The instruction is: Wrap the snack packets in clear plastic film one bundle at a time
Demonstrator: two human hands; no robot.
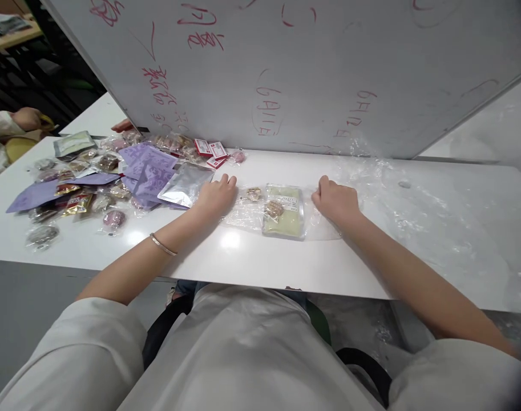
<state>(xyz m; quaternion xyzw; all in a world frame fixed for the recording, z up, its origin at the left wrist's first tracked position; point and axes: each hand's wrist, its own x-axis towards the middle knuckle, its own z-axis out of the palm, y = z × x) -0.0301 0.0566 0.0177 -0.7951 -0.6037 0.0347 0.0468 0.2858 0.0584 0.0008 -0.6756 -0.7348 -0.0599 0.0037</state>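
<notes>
A clear plastic bag (pixel 247 216) lies stretched flat on the white table, between my two hands. A pale green packet (pixel 289 220) with a white label shows in it, with a small brown wrapped snack (pixel 274 210) over the packet and another brown snack (pixel 254 194) to its left. My left hand (pixel 217 197) is closed at the bag's left end, fingers curled. My right hand (pixel 337 200) makes a fist at the bag's right end, with the plastic running into it.
Purple packets (pixel 151 174), a silver pouch (pixel 184 185) and several wrapped snacks (pixel 114 219) are heaped at left. A whiteboard (pixel 303 74) with red writing stands behind the table (pixel 230 260). More clear plastic (pixel 427 228) spreads at right. Another person's hand (pixel 28 119) shows at far left.
</notes>
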